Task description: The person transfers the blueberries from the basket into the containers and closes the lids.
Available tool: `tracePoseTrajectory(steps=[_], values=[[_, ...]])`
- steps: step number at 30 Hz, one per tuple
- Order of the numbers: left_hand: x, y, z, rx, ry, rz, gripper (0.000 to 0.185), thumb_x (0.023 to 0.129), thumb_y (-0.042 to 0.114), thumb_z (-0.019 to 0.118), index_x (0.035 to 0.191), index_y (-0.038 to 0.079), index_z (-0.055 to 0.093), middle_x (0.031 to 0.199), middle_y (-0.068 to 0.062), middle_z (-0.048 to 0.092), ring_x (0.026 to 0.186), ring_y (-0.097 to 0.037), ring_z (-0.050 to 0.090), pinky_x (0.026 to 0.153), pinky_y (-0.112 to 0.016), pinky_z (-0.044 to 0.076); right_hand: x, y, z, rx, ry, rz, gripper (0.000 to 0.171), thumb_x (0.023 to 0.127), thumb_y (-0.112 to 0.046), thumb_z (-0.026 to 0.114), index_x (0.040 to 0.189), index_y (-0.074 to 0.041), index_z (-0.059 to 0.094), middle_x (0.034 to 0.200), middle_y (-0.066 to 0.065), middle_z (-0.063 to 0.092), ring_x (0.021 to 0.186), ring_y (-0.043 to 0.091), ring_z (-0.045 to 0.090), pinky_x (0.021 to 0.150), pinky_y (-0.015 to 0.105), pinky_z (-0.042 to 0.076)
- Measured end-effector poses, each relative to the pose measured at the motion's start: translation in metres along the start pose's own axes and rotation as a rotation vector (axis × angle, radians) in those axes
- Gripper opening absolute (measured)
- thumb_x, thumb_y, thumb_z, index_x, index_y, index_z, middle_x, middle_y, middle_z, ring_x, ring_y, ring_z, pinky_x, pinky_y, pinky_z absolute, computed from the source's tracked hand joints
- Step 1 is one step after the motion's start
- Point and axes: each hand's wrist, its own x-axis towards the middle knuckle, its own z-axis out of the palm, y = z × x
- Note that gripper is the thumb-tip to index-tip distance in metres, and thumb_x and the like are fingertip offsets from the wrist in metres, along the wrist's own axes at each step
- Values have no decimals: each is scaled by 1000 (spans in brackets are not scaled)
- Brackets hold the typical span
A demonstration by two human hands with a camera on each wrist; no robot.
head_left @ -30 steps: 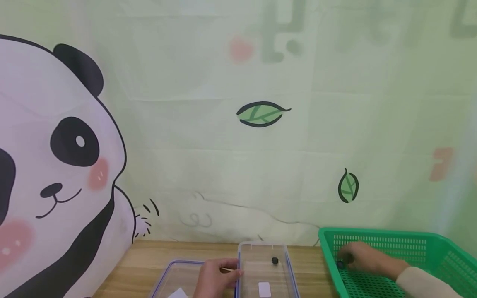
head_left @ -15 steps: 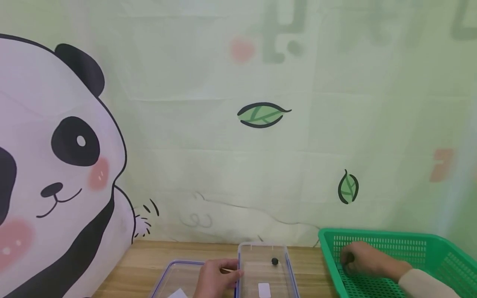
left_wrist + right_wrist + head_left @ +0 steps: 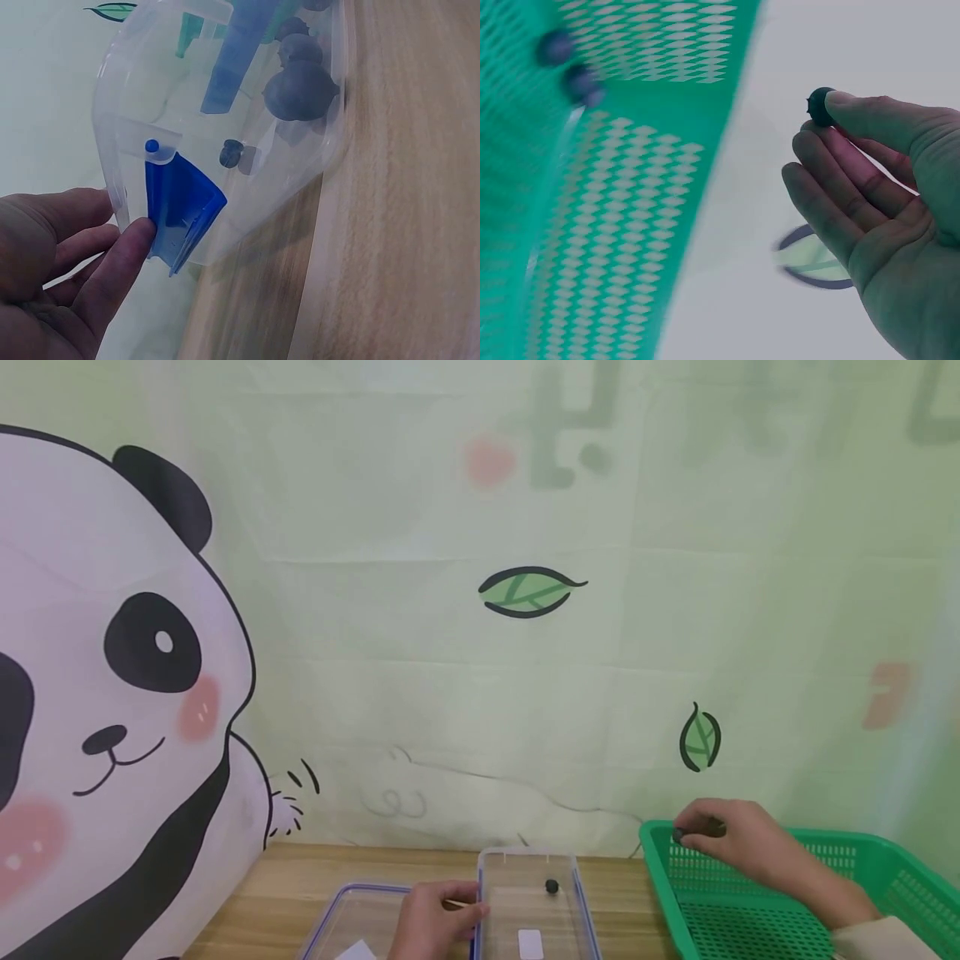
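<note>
In the right wrist view my right hand (image 3: 877, 172) pinches a blueberry (image 3: 821, 107) between thumb and forefinger, its other fingers loosely bent. The head view puts this right hand (image 3: 742, 839) above the left rim of a green mesh basket (image 3: 663, 885). My left hand (image 3: 435, 918) grips the side of a clear plastic box (image 3: 517, 902). Seen from the left wrist, its thumb lies by a blue clip (image 3: 180, 199) and its fingers are at the wall. Inside the box are a small blueberry (image 3: 231, 153) and several others in a row (image 3: 300, 91).
Two blurred blueberries (image 3: 566, 64) lie inside the basket. Left of the box is another clear piece with blue edging (image 3: 352, 910), with a white card (image 3: 356, 952) showing. Behind the wooden table (image 3: 247, 893) hangs a cloth backdrop (image 3: 420, 652) printed with a panda.
My right hand has risen from inside the basket to its upper left rim, bringing a blueberry up in its fingertips. The left hand and the box have stayed in place.
</note>
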Motion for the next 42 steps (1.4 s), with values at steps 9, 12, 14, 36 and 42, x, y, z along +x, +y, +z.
tracePoseTrajectory(steps=[9,12,14,36,42], values=[[0,-1,1,17,3,-13,28,91,1,83,116,-8,76,100,-9,76,83,-19,73,69,-33,67,-12,-45,-6,74,115,38,19,98,-22,79,116,-16,77,104,-11,76,96,9,71,81,27,62],[0,-1,1,13,4,-9,28,91,1,83,116,-8,76,100,-9,76,83,-19,73,69,-33,67,-17,-58,-2,106,164,42,20,99,-24,78,117,-17,77,106,-11,76,96,8,72,81,26,62],[0,-1,1,4,2,-6,28,90,1,83,116,-8,76,100,-9,76,83,-19,73,69,-33,67,-20,-66,2,151,184,48,21,99,-26,78,117,-16,77,107,-9,76,96,9,72,80,26,62],[-2,-4,1,-14,-8,58,31,90,2,84,115,-12,75,100,-12,76,83,-22,74,69,-34,67,-23,-94,51,416,80,-37,19,100,-21,77,115,-9,76,105,-4,77,94,10,73,81,27,64],[0,-3,1,-16,-7,51,30,90,2,84,115,-12,75,100,-11,76,83,-21,74,70,-36,68,-17,-100,75,504,-57,-21,16,99,-14,78,113,-7,76,106,0,76,93,12,72,79,24,62]])
